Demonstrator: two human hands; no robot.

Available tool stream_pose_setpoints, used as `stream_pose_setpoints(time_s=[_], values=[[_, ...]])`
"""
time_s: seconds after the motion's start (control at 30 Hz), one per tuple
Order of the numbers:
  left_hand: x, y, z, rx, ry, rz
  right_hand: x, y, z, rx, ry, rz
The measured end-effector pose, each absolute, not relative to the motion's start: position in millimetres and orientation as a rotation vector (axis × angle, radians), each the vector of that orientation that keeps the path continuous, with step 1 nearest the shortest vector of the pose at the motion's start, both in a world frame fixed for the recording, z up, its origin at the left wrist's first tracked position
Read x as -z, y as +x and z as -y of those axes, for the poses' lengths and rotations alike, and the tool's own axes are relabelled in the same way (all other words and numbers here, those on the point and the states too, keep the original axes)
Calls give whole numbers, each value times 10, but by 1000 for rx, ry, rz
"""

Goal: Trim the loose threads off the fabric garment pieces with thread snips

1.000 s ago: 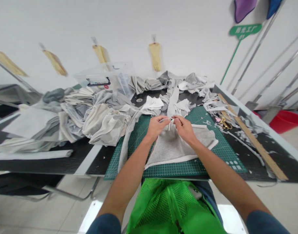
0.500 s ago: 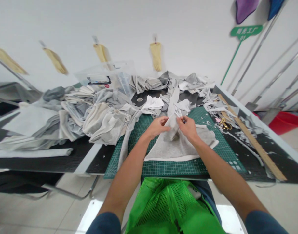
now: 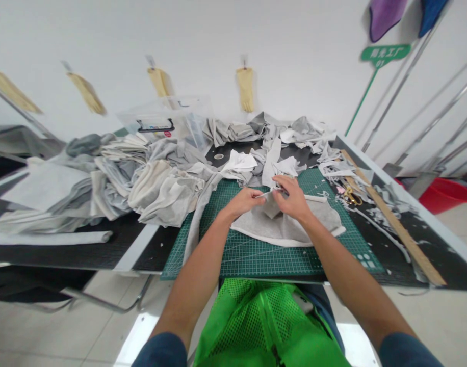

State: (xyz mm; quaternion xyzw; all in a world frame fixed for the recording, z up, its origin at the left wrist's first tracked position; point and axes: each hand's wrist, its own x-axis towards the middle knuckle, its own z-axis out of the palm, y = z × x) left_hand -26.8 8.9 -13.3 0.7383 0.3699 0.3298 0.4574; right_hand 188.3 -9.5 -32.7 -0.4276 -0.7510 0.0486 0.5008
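Note:
A grey cloth piece with white edging (image 3: 287, 234) lies on the green cutting mat (image 3: 252, 267), its middle lifted and folded up between my hands. My left hand (image 3: 244, 201) pinches the raised edge between thumb and fingers. On the other side of that fold my right hand (image 3: 291, 198) is closed at the cloth's edge. A small dark tool (image 3: 280, 189) shows in its fingers, too little visible to tell its kind. A long grey strip of cloth (image 3: 197, 219) runs down the mat's left side.
Heaped grey and beige cloth (image 3: 160, 193) fills the table's left. A clear plastic box (image 3: 187, 122) stands behind. More scraps (image 3: 310, 125) lie at the back. On the right are gold-handled scissors (image 3: 350, 196), a wooden ruler (image 3: 397, 224) and cut trimmings.
The lifted fold has come lower and its top edge is drawn out between my hands. My right fingers have shifted left over it, and the cloth's front edge has moved slightly away from me.

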Motion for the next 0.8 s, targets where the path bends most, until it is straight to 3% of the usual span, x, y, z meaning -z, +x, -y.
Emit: stream_pose_setpoints(time_s=[0.23, 0.53, 0.67, 0.8], values=[[123, -286, -123, -755, 1691, -883, 368, 1868, 79, -257, -1257, 1754], [194, -411, -252, -981, 1649, -1053, 366, 2017, 20, -236, -1509, 1513], [213, -371, -248, -986, 1659, -972, 327, 1961, 63, -91, -1312, 1658], [206, -305, -204, -930, 1692, -825, 293, 1824, 145, -181, -1084, 1808]])
